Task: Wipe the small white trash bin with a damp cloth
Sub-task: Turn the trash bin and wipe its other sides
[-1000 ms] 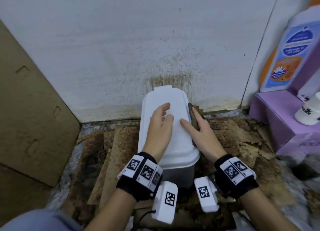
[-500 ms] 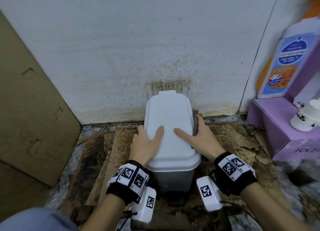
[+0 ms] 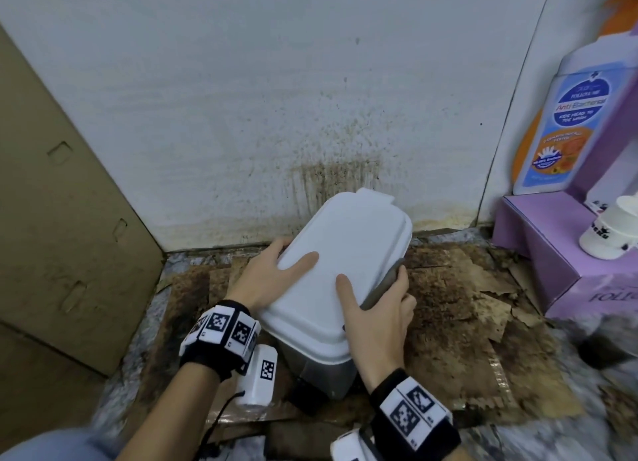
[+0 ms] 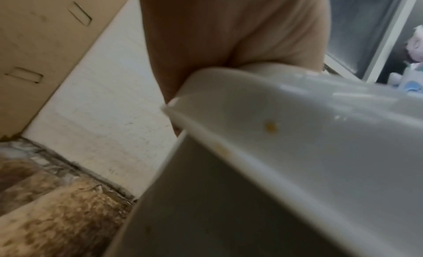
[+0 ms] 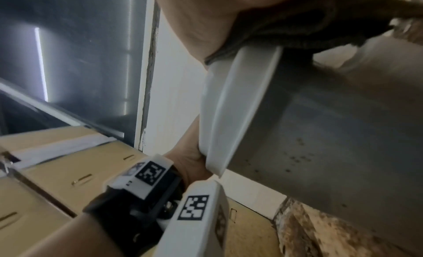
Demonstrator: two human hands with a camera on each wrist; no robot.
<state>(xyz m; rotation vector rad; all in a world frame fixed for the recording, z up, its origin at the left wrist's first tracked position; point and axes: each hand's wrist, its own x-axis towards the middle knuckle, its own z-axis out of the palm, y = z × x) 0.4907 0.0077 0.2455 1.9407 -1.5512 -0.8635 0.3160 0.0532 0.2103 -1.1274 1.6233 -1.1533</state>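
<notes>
While two hands (image 3: 276,281) grip one white bin (image 3: 341,253), the right (image 3: 376,308) pinches one cloth (image 3: 385,284).

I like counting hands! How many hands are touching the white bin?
2. The left hand grips the left edge of the small white plastic trash bin's lid; the right hand grips the right edge, pinning a dark cloth against it.

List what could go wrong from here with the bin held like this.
1. The white trash bin is gripped by its lid rim between the left hand and right hand; if the lid is only hinged, it could lift instead of the body.
2. The dark cloth is pinched between right fingers and rim, so it might slip out.
3. The bin's base could snag the torn, stained cardboard underneath.
</notes>
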